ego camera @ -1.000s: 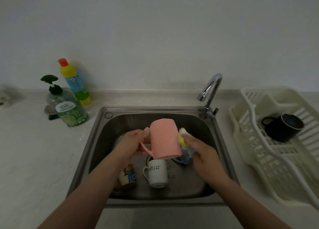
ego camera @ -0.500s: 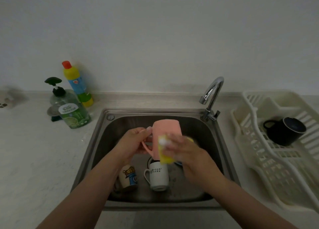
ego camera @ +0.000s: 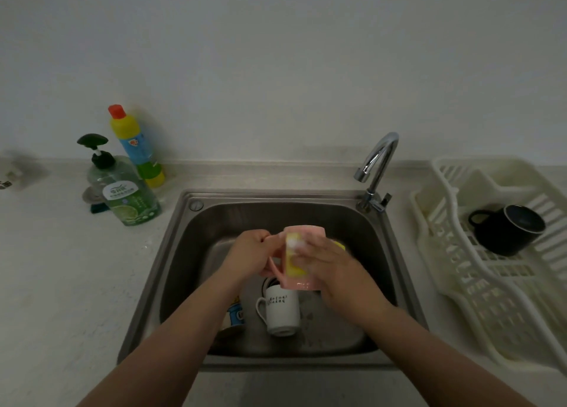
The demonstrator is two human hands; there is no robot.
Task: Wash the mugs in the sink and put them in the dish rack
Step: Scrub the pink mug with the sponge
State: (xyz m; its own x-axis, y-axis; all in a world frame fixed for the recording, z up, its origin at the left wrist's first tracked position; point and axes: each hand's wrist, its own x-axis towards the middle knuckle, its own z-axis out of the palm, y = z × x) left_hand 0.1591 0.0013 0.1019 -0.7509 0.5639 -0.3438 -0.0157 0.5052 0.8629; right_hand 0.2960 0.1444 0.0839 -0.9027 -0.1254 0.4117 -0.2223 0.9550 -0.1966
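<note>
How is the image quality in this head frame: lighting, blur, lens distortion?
Head view: dim and underexposed overall; the right hand and yellow sponge on the pink mug are motion-blurred; a bright highlight runs along the faucet; wide-angle bending warps the dish rack at the right edge.

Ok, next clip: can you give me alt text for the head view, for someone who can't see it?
Over a steel sink, the left hand holds a pink mug while the right hand presses a yellow sponge against it. A white mug and a patterned mug sit in the basin; a black mug lies in the white dish rack.
</note>
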